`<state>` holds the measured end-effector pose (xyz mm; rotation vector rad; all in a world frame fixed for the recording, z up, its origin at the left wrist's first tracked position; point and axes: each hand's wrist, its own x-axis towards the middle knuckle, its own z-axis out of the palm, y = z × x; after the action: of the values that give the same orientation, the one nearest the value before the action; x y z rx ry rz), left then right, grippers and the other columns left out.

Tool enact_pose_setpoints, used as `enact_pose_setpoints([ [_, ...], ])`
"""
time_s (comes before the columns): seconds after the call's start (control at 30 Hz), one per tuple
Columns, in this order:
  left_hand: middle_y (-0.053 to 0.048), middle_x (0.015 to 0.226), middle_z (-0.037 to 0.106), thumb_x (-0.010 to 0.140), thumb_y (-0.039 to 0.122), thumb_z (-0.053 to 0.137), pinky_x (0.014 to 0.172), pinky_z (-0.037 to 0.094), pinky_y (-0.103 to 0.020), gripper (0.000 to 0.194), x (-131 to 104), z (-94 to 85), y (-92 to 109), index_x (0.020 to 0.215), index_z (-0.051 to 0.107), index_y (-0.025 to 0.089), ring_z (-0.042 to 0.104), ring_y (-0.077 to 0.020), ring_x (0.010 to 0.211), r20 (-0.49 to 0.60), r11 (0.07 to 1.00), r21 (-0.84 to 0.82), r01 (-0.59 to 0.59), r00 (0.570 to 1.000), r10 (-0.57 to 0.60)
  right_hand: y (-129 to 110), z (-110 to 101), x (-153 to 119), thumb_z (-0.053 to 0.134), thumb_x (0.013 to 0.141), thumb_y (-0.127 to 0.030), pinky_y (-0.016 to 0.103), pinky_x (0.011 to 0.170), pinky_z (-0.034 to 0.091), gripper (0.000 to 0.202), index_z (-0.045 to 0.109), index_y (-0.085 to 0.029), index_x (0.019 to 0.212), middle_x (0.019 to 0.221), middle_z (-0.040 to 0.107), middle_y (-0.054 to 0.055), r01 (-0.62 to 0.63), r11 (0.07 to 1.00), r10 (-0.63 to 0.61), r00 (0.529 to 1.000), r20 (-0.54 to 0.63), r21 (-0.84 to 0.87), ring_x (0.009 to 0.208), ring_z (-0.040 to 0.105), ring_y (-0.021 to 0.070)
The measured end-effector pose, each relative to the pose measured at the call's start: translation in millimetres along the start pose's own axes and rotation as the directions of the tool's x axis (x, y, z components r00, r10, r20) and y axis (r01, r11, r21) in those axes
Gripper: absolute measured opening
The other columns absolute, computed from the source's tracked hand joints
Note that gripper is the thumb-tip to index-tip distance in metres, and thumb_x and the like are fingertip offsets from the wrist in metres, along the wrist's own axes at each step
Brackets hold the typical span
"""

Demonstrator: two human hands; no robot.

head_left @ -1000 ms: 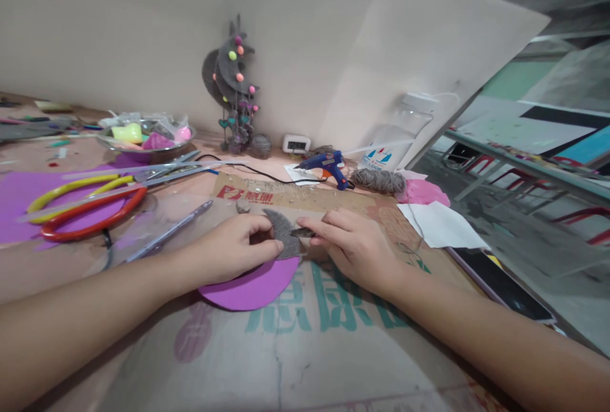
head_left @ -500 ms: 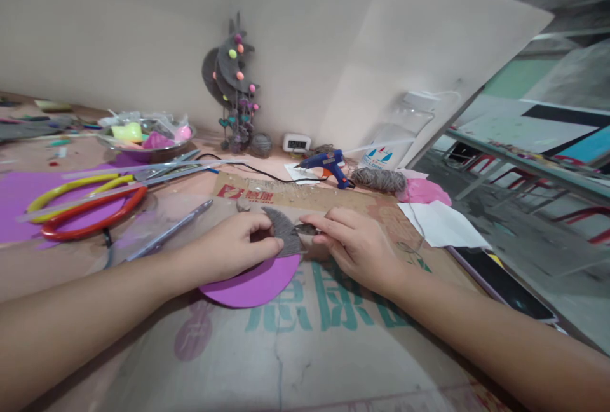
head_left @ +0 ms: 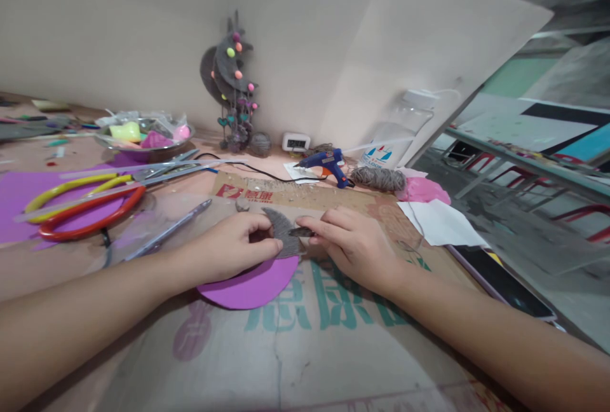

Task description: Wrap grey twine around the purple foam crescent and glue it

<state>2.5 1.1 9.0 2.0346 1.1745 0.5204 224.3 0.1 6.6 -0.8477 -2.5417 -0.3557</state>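
My left hand pinches a grey yarn-wrapped crescent between thumb and fingers. Under it lies a round purple foam piece, partly covered by the hand and the crescent. From the other side, my right hand grips a small dark pointed thing between thumb and forefinger. Its tip lies over the crescent's right edge; I cannot tell exactly what it is or whether it touches. Both hands are closed, just above the printed cardboard.
Scissors with red and yellow handles and a pen lie to the left. Behind stand a blue glue gun, a grey yarn skein, a small clock, a bowl and a moon decoration. A phone lies right.
The dark pointed thing in my right hand has shifted slightly left, so its tip now overlaps the grey crescent. My left hand keeps its hold almost unmoved.
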Motion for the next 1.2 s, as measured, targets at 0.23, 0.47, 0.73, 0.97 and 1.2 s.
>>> enact_pose_setpoints([
  [0.23,0.005,0.056,0.045,0.076,0.032,0.048,0.049,0.027,-0.023,0.022,0.0,0.1,0.3,0.06,0.049,0.018,0.042,-0.0116,0.054,0.0,1.0,0.006,0.004,1.0,-0.004,0.4,1.0,-0.7,0.043,0.093,-0.027,0.026,0.058,0.036,0.027,0.061,-0.017,0.111,0.072,0.058,0.003,-0.005,1.0,0.005,1.0,0.001,-0.002,0.066,0.048,0.0141],
  [0.47,0.005,0.055,0.042,0.077,0.03,0.048,0.049,0.025,-0.024,0.022,0.2,-0.3,2.1,0.058,0.046,0.018,0.039,-0.0114,0.054,-0.02,1.0,0.018,0.006,1.0,-0.005,2.4,-1.3,-2.4,0.042,0.092,-0.025,0.025,0.065,0.043,0.03,0.056,-0.017,0.117,0.081,0.059,0.005,-0.157,0.975,0.153,0.988,0.036,0.156,0.073,0.054,0.0145],
  [0.73,0.006,0.057,0.04,0.081,0.04,0.045,0.048,0.025,-0.024,0.029,1.7,2.8,-3.1,0.061,0.045,0.019,0.038,-0.0105,0.052,-0.004,0.989,-0.147,0.018,1.0,-0.019,21.6,-7.9,5.0,0.041,0.092,-0.03,0.036,0.095,0.042,0.037,0.051,-0.018,0.125,0.123,0.057,0.008,-0.425,0.848,0.423,0.903,0.077,0.316,0.112,0.053,0.0212],
  [0.97,0.004,0.059,0.044,0.081,0.039,0.046,0.05,0.027,-0.023,0.028,4.2,3.9,-7.2,0.062,0.048,0.018,0.04,-0.0111,0.056,-0.012,0.98,-0.199,-0.017,1.0,0.015,56.7,-25.5,7.8,0.05,0.086,-0.041,0.041,0.091,0.046,0.045,0.048,-0.03,0.129,0.127,0.056,0.001,-0.508,0.821,0.419,0.847,0.329,0.262,0.111,0.055,0.0255],
  [1.2,0.006,0.055,0.037,0.08,0.038,0.046,0.05,0.025,-0.024,0.029,3.3,6.3,-7.9,0.059,0.044,0.018,0.038,-0.0108,0.056,-0.029,0.987,-0.161,-0.026,0.999,0.022,41.1,11.0,67.8,0.052,0.083,-0.024,0.036,0.086,0.047,0.039,0.057,-0.021,0.122,0.116,0.063,0.006,-0.384,0.845,0.23,0.889,0.396,0.371,0.099,0.061,0.0241],
])
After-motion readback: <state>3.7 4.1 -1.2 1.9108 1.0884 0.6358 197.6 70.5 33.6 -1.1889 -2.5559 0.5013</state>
